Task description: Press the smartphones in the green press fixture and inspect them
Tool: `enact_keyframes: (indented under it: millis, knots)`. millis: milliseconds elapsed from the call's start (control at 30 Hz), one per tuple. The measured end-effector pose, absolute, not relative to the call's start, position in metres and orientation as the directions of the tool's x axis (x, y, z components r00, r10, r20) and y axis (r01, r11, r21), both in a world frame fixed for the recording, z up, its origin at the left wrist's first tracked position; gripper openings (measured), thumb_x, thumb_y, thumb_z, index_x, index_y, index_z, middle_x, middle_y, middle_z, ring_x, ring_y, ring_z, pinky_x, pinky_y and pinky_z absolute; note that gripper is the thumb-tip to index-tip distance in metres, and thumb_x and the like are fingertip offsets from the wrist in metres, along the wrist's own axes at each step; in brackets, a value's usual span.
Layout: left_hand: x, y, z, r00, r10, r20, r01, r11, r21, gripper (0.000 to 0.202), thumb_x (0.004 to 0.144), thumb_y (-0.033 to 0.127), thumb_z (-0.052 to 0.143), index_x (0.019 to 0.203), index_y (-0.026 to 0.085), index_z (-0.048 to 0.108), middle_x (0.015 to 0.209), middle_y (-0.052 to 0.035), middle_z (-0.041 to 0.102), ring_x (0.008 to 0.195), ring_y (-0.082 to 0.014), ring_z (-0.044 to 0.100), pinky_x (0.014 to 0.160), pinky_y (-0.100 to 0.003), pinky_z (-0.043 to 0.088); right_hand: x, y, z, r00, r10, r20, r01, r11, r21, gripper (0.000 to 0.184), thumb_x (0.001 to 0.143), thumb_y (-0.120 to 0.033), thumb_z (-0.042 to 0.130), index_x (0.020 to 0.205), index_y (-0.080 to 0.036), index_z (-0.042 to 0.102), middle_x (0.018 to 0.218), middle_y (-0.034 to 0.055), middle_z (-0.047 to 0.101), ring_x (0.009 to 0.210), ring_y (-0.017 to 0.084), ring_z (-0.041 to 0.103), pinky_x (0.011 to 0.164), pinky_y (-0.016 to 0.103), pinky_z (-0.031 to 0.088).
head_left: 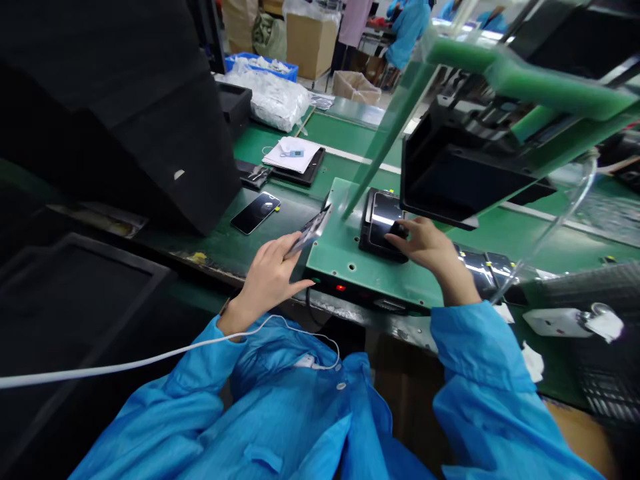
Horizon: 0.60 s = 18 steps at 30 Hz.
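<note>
My left hand (273,277) grips a thin phone-sized panel (311,230) by its lower end, tilted up at the left side of the green press machine. On that machine's base (330,247), a dark glossy phone screen (385,217) lies in a black fixture (367,235). My right hand (425,243) is over the fixture's right side, thumb and fingers closed around a small black thing (399,230) that I cannot identify. Beside the machine, to the left, another phone screen (256,212) lies flat on the bench.
Above the fixture hangs the machine's black plate (450,177) with its green frame (390,127). Black boxes (150,127) stand at the left. Papers on a tray (300,175) lie behind. Several dark screens (483,270) and a white bottle (555,322) are at the right.
</note>
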<state>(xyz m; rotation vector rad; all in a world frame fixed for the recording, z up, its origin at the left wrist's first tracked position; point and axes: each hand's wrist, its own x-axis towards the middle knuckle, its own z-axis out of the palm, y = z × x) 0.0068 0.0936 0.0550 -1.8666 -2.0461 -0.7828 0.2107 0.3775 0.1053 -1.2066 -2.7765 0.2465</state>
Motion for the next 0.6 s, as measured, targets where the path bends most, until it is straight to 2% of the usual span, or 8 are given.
enact_keyframes:
  millis: [167,233,300,367,433,500,567,600]
  knots:
    - [0.012,0.113,0.052,-0.081,0.935,0.344,0.987,0.029,0.155,0.067,0.076,0.04,0.081,0.131,0.009,0.058,0.151,-0.0233,0.043,0.136,-0.0404,0.045,0.112,-0.054,0.037,0.257,0.355,0.102,-0.799,0.596,0.081,0.58,0.799,-0.156,0.051,0.104,-0.048,0.044,0.14,-0.013,0.055,0.137,0.016,0.05,0.121,0.036,0.053,0.105,0.05,0.046]
    - [0.012,0.117,0.047,-0.066,0.944,0.324,0.992,0.028,0.12,0.059,0.079,0.038,0.079,0.127,0.009,0.061,0.151,-0.0228,0.043,0.135,-0.0391,0.047,0.112,-0.053,0.038,0.295,0.344,0.093,-0.871,0.487,0.071,0.47,0.866,-0.17,0.058,0.101,-0.05,0.049,0.145,-0.012,0.048,0.142,0.015,0.048,0.127,0.036,0.048,0.109,0.052,0.044]
    - [0.011,0.12,0.041,-0.057,0.943,0.328,0.995,0.028,0.092,0.052,0.082,0.037,0.075,0.124,0.009,0.063,0.15,-0.0224,0.045,0.133,-0.0373,0.05,0.112,-0.052,0.039,0.329,0.332,0.077,-0.942,0.316,0.115,0.303,0.946,-0.118,0.061,0.103,-0.049,0.047,0.151,-0.013,0.038,0.152,0.0155,0.037,0.137,0.04,0.036,0.107,0.06,0.044]
    - [0.011,0.122,0.036,-0.064,0.934,0.351,0.996,0.038,0.08,0.051,0.084,0.038,0.072,0.126,0.01,0.061,0.148,-0.0223,0.047,0.131,-0.0365,0.052,0.111,-0.051,0.041,0.352,0.319,0.063,-0.927,0.315,0.201,0.311,0.949,-0.055,0.059,0.105,-0.03,0.042,0.158,-0.015,0.022,0.156,0.015,0.03,0.143,0.039,0.025,0.108,0.062,0.043]
    - [0.01,0.123,0.032,-0.074,0.924,0.375,0.996,0.047,0.08,0.058,0.085,0.039,0.071,0.134,0.011,0.056,0.147,-0.0233,0.047,0.13,-0.0371,0.052,0.11,-0.051,0.043,0.365,0.307,0.058,-0.902,0.348,0.256,0.351,0.936,-0.036,0.061,0.104,-0.019,0.039,0.16,-0.02,0.015,0.157,0.0138,0.029,0.144,0.039,0.023,0.107,0.066,0.041]
    - [0.009,0.12,0.031,-0.078,0.908,0.413,0.996,0.052,0.073,0.069,0.085,0.043,0.071,0.142,0.011,0.049,0.146,-0.0241,0.048,0.129,-0.0382,0.053,0.107,-0.051,0.045,0.374,0.302,0.069,-0.901,0.347,0.261,0.323,0.937,-0.133,0.06,0.104,-0.023,0.043,0.159,-0.026,0.02,0.154,0.0111,0.035,0.139,0.038,0.035,0.104,0.065,0.044]
    - [0.008,0.112,0.033,-0.105,0.872,0.479,0.994,0.081,0.071,0.076,0.085,0.047,0.071,0.147,0.013,0.043,0.142,-0.0228,0.053,0.124,-0.0374,0.058,0.102,-0.049,0.05,0.387,0.313,0.09,-0.872,0.386,0.301,0.283,0.899,-0.334,0.05,0.102,-0.034,0.053,0.151,-0.033,0.04,0.141,0.0072,0.052,0.123,0.034,0.054,0.095,0.056,0.054]
    - [0.006,0.106,0.036,-0.136,0.841,0.523,0.991,0.113,0.076,0.076,0.086,0.046,0.071,0.149,0.015,0.042,0.139,-0.021,0.057,0.119,-0.0358,0.062,0.099,-0.047,0.053,0.393,0.326,0.1,-0.798,0.474,0.371,0.298,0.847,-0.441,0.04,0.1,-0.039,0.057,0.14,-0.037,0.053,0.128,0.0054,0.062,0.111,0.032,0.062,0.088,0.052,0.058]
